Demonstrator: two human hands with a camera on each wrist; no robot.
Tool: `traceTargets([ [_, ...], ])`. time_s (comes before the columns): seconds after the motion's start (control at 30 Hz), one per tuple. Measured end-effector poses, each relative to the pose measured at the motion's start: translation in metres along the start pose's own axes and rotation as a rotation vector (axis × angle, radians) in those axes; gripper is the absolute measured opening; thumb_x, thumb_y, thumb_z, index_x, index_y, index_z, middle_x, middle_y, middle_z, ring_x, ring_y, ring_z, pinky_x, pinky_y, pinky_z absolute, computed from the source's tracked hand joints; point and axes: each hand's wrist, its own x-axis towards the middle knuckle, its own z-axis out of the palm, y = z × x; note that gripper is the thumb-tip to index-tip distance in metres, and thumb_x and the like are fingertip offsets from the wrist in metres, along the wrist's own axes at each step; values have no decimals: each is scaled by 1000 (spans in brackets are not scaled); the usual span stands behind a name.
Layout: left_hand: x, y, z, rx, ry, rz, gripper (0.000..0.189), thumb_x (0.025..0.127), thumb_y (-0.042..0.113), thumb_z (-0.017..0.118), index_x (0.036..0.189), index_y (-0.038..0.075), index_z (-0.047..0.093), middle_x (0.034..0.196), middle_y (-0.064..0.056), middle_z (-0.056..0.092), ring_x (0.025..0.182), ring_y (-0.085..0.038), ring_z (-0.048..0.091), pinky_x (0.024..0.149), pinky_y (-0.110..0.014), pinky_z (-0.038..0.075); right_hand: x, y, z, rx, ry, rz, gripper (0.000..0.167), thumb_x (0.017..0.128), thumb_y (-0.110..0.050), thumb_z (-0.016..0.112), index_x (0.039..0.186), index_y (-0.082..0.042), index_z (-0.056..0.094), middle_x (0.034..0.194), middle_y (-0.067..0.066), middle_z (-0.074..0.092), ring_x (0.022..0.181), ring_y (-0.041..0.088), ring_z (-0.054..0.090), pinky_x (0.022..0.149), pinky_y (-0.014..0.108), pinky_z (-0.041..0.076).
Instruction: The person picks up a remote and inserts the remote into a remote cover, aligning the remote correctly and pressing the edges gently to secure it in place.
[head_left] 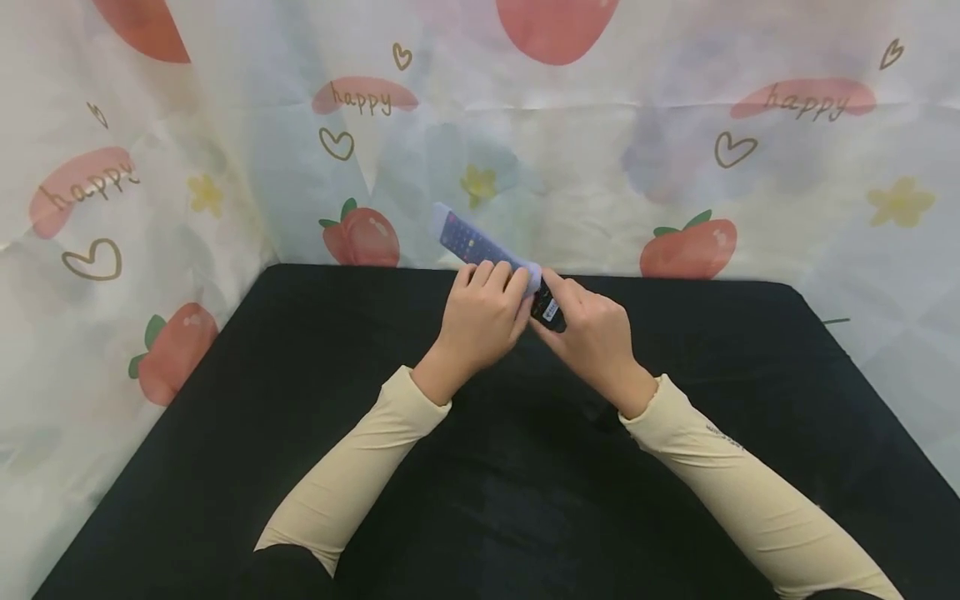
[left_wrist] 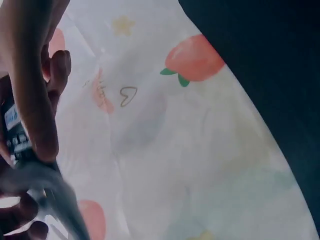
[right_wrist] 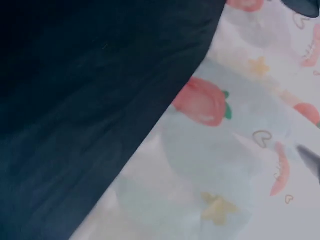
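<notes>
A black remote control (head_left: 547, 310) sits partly inside a translucent pale silicone cover (head_left: 472, 242), held up above the far middle of the black table (head_left: 480, 467). My left hand (head_left: 487, 312) grips the cover's lower end with curled fingers. My right hand (head_left: 588, 329) pinches the bare black end of the remote, where a white label shows. In the left wrist view the remote's label (left_wrist: 12, 132) and the blurred grey cover (left_wrist: 55, 195) lie against my fingers (left_wrist: 35, 100). The right wrist view shows neither hand clearly.
A black cloth covers the table. A white backdrop (head_left: 600, 167) printed with strawberries, hearts and "happy" hangs behind and on both sides. The same cloth edge (right_wrist: 165, 110) and backdrop (right_wrist: 240, 165) fill the right wrist view.
</notes>
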Motion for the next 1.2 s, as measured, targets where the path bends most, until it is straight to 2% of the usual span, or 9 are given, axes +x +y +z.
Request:
traceTargets([
  [0.1,-2,5,5,0,26,-2,11,92,19,52,95,12,60,82,-2,60,75,-18,56,73,-32,44,-3,-1,1,4,-30,-13,64,68,-20,83,119,6,55,86,18,65,53,23,58,47,33,49],
  [0.27,-4,8,9,18,71,-18,8,90,16,54,94,13,60,81,-2,58,73,-18,53,71,-32,43,-5,-4,-5,101,-156,1,71,71,-20,82,124,12,46,104,24,62,70,29,65,53,36,53],
  [0.33,-2,8,9,34,86,-19,7,91,16,53,92,14,59,79,-2,56,72,-18,52,71,-32,43,-5,-4,-8,116,-183,13,71,72,-21,80,125,12,46,105,25,63,70,28,65,53,36,53],
  [0.47,2,8,7,4,102,16,12,95,20,52,87,14,58,76,-1,57,70,-17,53,70,-31,43,-4,-5,-13,94,-165,20,67,73,-23,78,122,12,48,88,22,67,56,24,61,46,34,49],
  [0.57,4,9,5,-95,98,51,12,94,21,55,85,14,60,77,0,59,70,-16,54,72,-31,44,-3,-7,-15,95,-136,28,60,74,-23,76,117,11,50,75,18,65,49,21,55,41,31,45],
  [0.63,5,8,4,-164,91,72,11,93,18,55,84,14,61,77,0,60,70,-16,53,73,-30,44,-2,-9,-16,115,-124,43,57,75,-22,75,115,10,51,72,16,63,48,20,54,41,30,44],
  [0.73,7,8,2,-219,92,95,11,92,13,55,83,13,62,78,0,60,72,-16,53,75,-30,43,0,-12,-18,162,-115,87,52,76,-20,74,113,9,51,73,16,63,50,20,55,42,31,44],
  [0.9,8,10,0,-232,124,132,13,91,9,53,81,13,61,77,0,60,72,-15,52,76,-29,43,3,-14,-21,228,-117,156,50,75,-16,75,112,8,52,78,18,65,50,23,55,45,34,46],
  [1.2,4,14,-3,-264,156,168,13,90,8,55,78,12,59,74,0,59,69,-15,50,74,-28,42,6,-16,-21,262,-112,172,49,73,-12,74,113,7,53,83,20,66,55,25,58,50,37,48],
])
